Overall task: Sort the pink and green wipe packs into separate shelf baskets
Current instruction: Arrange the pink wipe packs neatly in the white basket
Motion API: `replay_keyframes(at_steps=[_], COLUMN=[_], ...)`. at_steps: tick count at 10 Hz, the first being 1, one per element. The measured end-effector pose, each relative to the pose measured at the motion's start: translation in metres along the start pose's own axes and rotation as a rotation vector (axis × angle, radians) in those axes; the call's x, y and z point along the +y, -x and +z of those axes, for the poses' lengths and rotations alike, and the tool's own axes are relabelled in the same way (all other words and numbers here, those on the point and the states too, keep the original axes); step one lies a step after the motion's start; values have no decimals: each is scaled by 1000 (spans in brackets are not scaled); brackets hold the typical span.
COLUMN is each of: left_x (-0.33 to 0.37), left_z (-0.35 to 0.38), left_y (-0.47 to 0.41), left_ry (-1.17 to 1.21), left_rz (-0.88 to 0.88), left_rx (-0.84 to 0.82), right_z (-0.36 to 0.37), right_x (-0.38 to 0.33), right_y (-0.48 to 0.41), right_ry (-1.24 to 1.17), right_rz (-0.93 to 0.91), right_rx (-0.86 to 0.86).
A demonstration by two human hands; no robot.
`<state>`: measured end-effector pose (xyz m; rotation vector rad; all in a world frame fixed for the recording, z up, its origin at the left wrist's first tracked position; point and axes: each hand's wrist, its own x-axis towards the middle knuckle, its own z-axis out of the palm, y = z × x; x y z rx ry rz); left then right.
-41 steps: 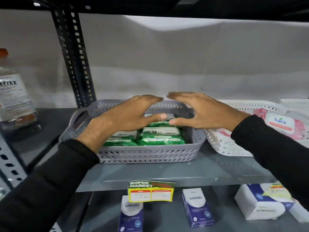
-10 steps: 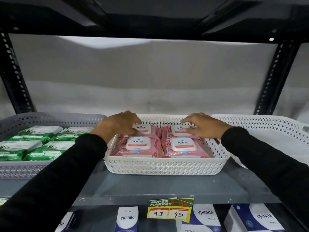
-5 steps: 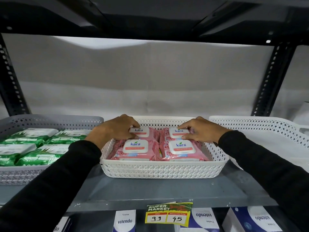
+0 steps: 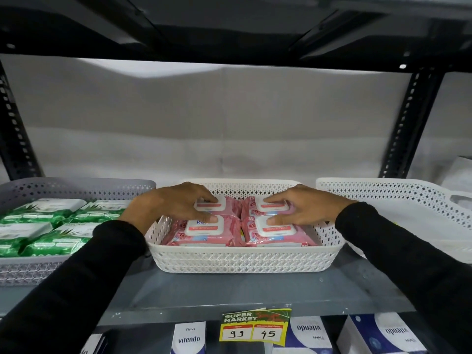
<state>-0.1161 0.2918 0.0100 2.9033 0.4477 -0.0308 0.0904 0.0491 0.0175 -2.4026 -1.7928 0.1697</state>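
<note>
Several pink wipe packs (image 4: 204,233) with white lids lie flat in a two-by-two layout inside the white lattice basket (image 4: 242,261) at the middle of the shelf. My left hand (image 4: 176,204) rests spread over the two left packs, thumb on the near lid and fingers on the far lid. My right hand (image 4: 304,209) lies the same way over the two right packs. Neither hand lifts a pack. To the left, several green wipe packs (image 4: 48,226) fill the grey basket (image 4: 25,272).
A second white basket (image 4: 398,198) stands at the right, its contents hidden from here. Black perforated uprights (image 4: 406,123) frame the bay, with a dark shelf overhead. Below the grey shelf edge (image 4: 229,307) hang a yellow price tag (image 4: 255,328) and boxed goods.
Since four seconds ago my view and both hands shifted from the grey basket to the white one. In the last second both hands slid slightly toward me over the pink packs' lids.
</note>
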Motion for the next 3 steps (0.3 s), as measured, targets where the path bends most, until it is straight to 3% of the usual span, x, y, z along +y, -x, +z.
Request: replay_keyframes(at_steps=[3], left_x=[10], left_z=[3], left_y=[7], left_ry=[-46], left_rz=[2], left_rx=[26], right_z=[1], right_x=[-10], right_y=[4], right_ry=[-13], right_rz=[22], right_rx=[-23])
